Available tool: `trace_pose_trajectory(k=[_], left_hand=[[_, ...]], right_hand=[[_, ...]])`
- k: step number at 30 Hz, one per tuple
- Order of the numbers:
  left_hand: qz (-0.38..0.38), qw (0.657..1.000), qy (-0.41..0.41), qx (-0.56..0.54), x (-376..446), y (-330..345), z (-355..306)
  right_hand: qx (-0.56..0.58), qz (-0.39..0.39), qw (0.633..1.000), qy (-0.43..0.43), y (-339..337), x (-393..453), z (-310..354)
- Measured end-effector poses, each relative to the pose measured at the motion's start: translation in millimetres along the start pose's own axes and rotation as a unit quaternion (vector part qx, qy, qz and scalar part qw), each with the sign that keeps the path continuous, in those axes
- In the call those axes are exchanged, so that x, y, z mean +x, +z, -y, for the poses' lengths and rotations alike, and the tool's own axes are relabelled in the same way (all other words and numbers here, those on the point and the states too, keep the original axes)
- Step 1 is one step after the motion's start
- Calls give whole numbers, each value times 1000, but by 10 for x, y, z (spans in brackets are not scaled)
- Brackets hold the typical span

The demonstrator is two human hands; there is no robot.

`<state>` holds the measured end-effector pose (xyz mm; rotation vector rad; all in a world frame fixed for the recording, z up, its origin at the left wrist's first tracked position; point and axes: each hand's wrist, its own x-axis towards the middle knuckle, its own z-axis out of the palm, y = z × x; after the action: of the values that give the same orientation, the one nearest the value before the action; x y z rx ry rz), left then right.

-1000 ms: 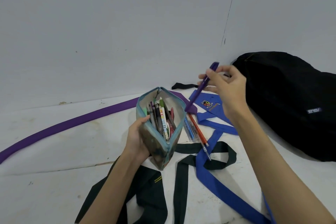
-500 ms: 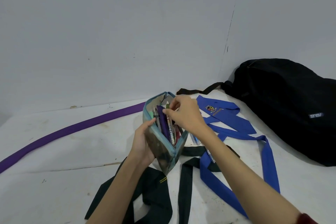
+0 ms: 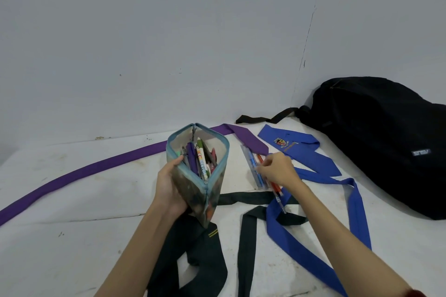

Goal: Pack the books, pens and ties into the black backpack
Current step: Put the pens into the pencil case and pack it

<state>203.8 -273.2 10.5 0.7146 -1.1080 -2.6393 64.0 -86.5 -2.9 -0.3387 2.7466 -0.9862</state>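
My left hand [image 3: 169,188] holds an open blue-edged pencil case [image 3: 200,190] upright; several pens, one of them purple [image 3: 192,159], stand inside it. My right hand [image 3: 277,169] rests on a small cluster of loose pens [image 3: 255,169] lying on the white surface, fingers pinching at a blue one beside an orange one. A blue tie [image 3: 311,159] with a crest, a purple tie [image 3: 79,173] and a dark green tie [image 3: 200,260] lie spread around. The black backpack [image 3: 386,142] lies on its side at the right.
A grey wall [image 3: 169,43] rises close behind the white surface [image 3: 72,236]. The backpack's strap [image 3: 265,118] trails along the wall's foot. The ties cross each other in front of me.
My right hand dropped the purple pen into the pencil case, then moved right and down onto the loose pens. My left hand kept holding the case.
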Motion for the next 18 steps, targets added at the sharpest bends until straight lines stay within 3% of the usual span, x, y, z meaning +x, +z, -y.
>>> trace_pose_trajectory(k=[3,7,9,11,13,15,16,18], left_hand=[[-1,1000,4,1,-6,-13,-16],[-7,1000,-1,4,4,-13,-23],[-10,1000,-4,9,10,-9,-17],[-9,1000,-4,15,16,-12,-15],[-5,1000,-3,17,14,-9,-15],[2,1000,-1,16,11,0,-15],[5,1000,-1,17,8,4,-13],[14,1000,-1,22,-5,18,-8]], right_hand=[[-27,1,999,19,130,34,-25],[-201,-9,979,-3,209,21,78],[-188,-1,982,-8,208,40,113],[-100,3,995,-10,136,50,157],[86,18,996,-12,-68,-19,283],[278,54,959,-23,-347,-156,483],[327,71,942,-34,-486,-233,588],[323,92,940,-65,-674,-350,769]])
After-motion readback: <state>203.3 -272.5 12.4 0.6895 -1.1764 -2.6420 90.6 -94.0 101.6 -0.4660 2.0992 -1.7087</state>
